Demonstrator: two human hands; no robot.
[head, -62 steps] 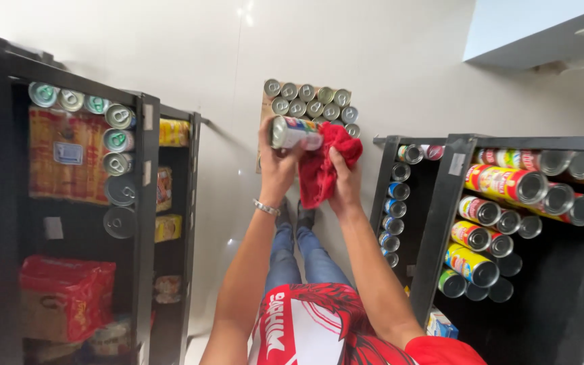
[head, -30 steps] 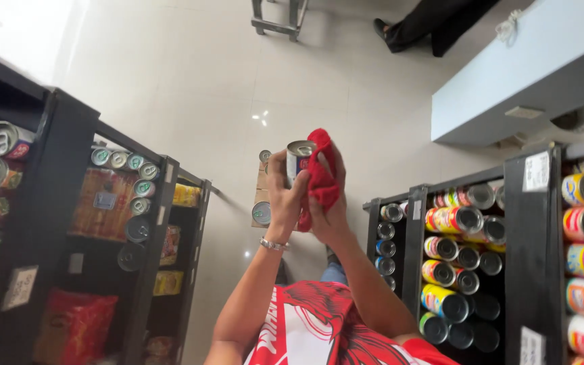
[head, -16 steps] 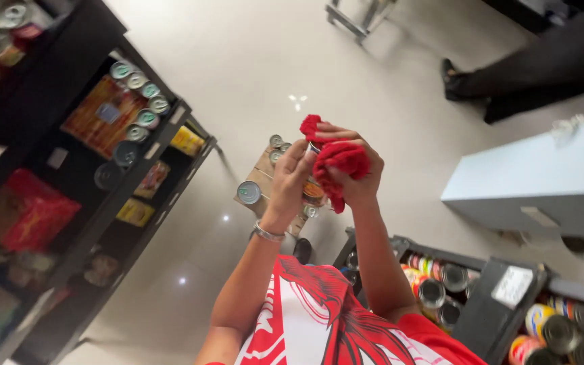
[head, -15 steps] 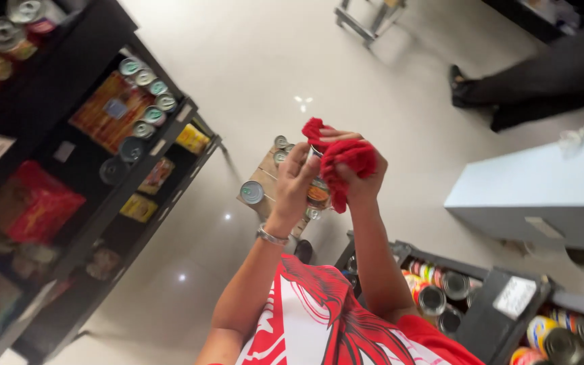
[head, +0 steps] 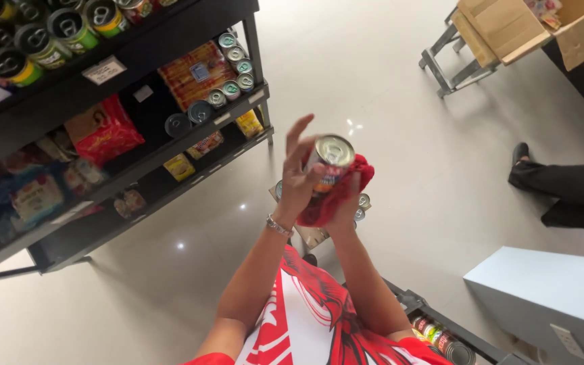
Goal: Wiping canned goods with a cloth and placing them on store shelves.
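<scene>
I hold a tin can with a silver pull-tab lid and a red label up in front of me. My left hand grips its side, fingers spread upward, a bracelet on the wrist. My right hand is under a red cloth that is pressed against the can's far side and bottom. On the floor below, partly hidden by my hands, lies a cardboard tray of more cans.
A dark shelf unit with cans and snack packets stands at the left. Another shelf of cans is at the bottom right beside a pale blue box. A person's legs and a cardboard box on a stand are at the right.
The view has swung, putting the left shelves higher and the floor behind my hands. The can has turned so its lid faces the camera, with the cloth now behind and beneath it.
</scene>
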